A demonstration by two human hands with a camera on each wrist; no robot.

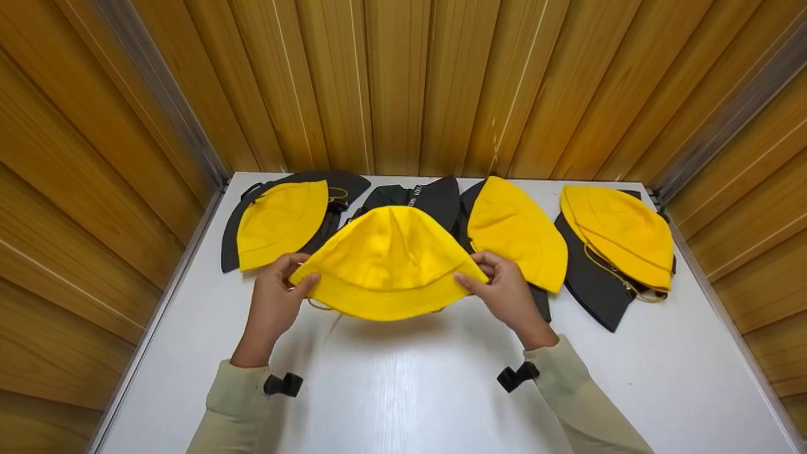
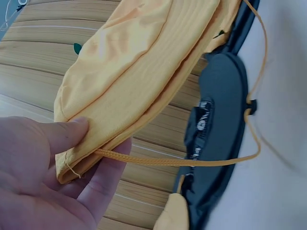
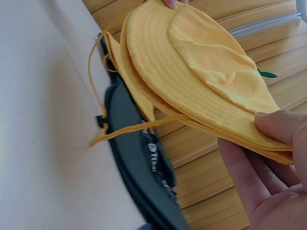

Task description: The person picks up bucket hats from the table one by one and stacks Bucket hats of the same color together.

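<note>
A yellow bucket hat (image 1: pixel 391 252), folded flat with its brim toward me, is held up over the white table. My left hand (image 1: pixel 277 293) pinches the left end of the brim, thumb on top and fingers beneath. At the opposite end my right hand (image 1: pixel 501 290) grips the brim the same way. A yellow chin cord (image 2: pixel 158 162) with a small dark toggle (image 2: pixel 253 106) hangs from the hat in the left wrist view. In the right wrist view a small green tab (image 3: pixel 267 74) sticks out at the crown.
Behind the held hat lies a black hat (image 1: pixel 441 195) with a lettered band. Yellow hats on black ones lie at left (image 1: pixel 284 221), right of centre (image 1: pixel 514 233) and far right (image 1: pixel 621 233). Wood-slat walls (image 1: pixel 403 88) enclose the white table (image 1: pixel 391 391) at back and sides.
</note>
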